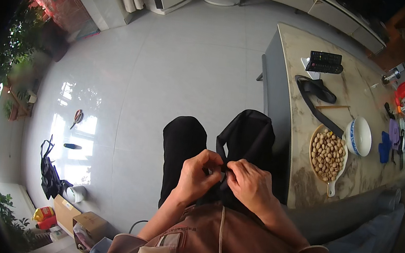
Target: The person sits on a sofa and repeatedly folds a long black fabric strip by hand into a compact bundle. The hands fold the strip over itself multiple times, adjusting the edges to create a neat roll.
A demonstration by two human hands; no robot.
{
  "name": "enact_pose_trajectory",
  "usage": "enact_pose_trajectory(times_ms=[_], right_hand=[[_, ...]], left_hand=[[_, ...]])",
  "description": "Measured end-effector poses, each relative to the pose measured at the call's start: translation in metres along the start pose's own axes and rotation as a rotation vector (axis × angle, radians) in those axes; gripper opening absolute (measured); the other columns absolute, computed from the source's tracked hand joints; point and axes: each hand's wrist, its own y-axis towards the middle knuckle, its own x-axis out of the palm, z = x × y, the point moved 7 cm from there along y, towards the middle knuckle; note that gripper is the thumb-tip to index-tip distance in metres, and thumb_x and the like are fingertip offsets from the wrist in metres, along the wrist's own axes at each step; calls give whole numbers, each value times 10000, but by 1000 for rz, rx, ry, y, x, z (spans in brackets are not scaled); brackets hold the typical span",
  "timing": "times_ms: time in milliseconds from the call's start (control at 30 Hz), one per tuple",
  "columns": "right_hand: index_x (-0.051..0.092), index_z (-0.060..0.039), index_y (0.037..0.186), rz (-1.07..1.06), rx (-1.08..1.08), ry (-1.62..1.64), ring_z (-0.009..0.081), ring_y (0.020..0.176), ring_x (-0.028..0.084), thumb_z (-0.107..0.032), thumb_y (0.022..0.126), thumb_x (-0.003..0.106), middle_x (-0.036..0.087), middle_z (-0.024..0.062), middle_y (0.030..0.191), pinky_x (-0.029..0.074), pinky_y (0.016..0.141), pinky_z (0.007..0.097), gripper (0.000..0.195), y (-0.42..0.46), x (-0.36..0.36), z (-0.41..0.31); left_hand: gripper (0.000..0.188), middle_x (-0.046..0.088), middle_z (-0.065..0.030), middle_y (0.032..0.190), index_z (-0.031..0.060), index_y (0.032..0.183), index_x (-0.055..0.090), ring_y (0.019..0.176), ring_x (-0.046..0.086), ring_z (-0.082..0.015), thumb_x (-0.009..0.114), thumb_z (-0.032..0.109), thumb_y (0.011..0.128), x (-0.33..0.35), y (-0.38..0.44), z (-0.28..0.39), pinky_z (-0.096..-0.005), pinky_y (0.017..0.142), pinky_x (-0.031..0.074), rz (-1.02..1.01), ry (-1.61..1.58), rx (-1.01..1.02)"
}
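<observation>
Over my lap, black cloth (249,128) drapes across the right knee. A loose band of it rises to my fingers, with a small gap of floor showing through. My left hand (199,173) pinches the cloth's edge between thumb and curled fingers. Close beside it, my right hand (250,181) pinches the same dark edge, its fingertips nearly touching the left ones. Anything small between the fingertips is too dark to make out. My left knee (185,135) is also covered in black fabric.
At the right, a marble-patterned table (302,197) bears a handled dish of pistachios (328,155), a white-and-blue bowl (359,136), a black strap (313,106) and remote controls (325,62). Scissors (77,118) lie on the floor at left, near a black bag (50,178) and cardboard boxes (89,228).
</observation>
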Motion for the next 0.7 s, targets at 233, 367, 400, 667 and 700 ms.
enact_pose_trajectory(times_ms=[233,367,400,667,700], right_hand=[[605,7,887,-426,542,1372,64,711,576,-122,836,655,616,-4,774,470,669,212,148,-17,41,32],[600,12,898,-315,569,1318,66,718,585,-136,847,653,631,19,788,475,658,216,165,-20,56,45],[599,12,895,-266,536,1182,65,717,586,-139,850,654,632,22,783,476,652,220,167,-16,50,45],[585,-32,887,126,180,479,194,615,649,-63,803,677,633,75,740,507,545,272,128,-2,22,15],[584,-39,886,171,119,414,195,594,637,-64,794,682,619,66,729,502,528,277,136,-1,20,8]], left_hand=[[115,584,-48,956,43,907,530,820,541,-92,587,-35,845,3,-2,-16,-235,716,455,-292,-656,-35],[99,588,-30,934,34,917,566,780,552,-90,582,-42,856,4,-4,-24,-215,682,453,-162,-411,-105],[95,588,-30,929,28,915,572,772,559,-91,592,-39,852,2,-5,-19,-211,674,456,-108,-232,-103],[108,614,-54,877,-8,956,590,754,625,-107,631,-7,855,-8,-16,-11,-243,680,531,137,-26,-89],[115,617,-54,864,-6,961,589,748,638,-114,639,4,858,-9,-18,-18,-247,683,542,153,-109,-153]])
